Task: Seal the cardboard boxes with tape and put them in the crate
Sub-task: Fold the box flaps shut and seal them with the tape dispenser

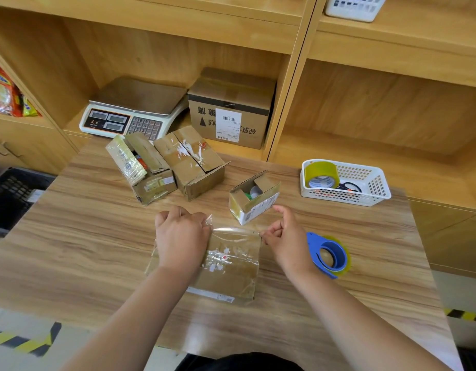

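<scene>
Mid-seal: pinching clear tape strip (235, 231) taut between left hand (182, 236) and right hand (282, 236) over far edge of cardboard box (226, 274) lying flat on tabletop (97, 250) just in front; likely needs strip pressed down wrinkle-free next, then box moved to black crate (9, 194) at left.

place: parcel-packing and shipping station | landmark: wooden table (97, 250) | behind table: digital weighing scale (132, 111) and carton (231, 103) with barcode shipping label, in wooden shelving (392, 108) | on table, right side: white basket (376, 189) with tape roll (322, 173), blue tape dispenser (328, 255) | floor below table: yellow-black hazard strip (25, 341) | shelf left of table: blurred packets (2, 89), possibly snacks
</scene>
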